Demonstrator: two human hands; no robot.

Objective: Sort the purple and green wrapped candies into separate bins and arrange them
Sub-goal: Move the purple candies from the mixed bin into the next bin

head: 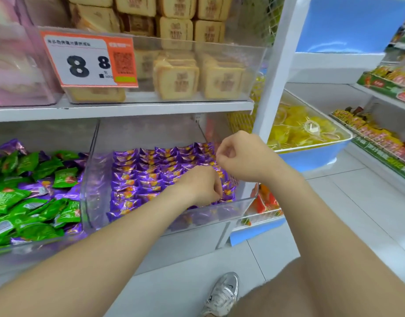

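A clear right bin on the lower shelf holds purple wrapped candies laid in neat rows. The clear left bin beside it holds a loose mix of green candies and purple candies. My left hand reaches into the right bin near its front right corner, back upward. Its fingertips curl down onto a purple candy in the front rows. My right hand hovers above the bin's right side with its fingers curled into a loose fist. Nothing shows in it.
The shelf above carries a clear box of tan biscuit packs with an orange 8.8 price tag. A white upright post stands to the right, then a blue tray of yellow sweets. More shelves line the far right. My shoe is on the tiled floor.
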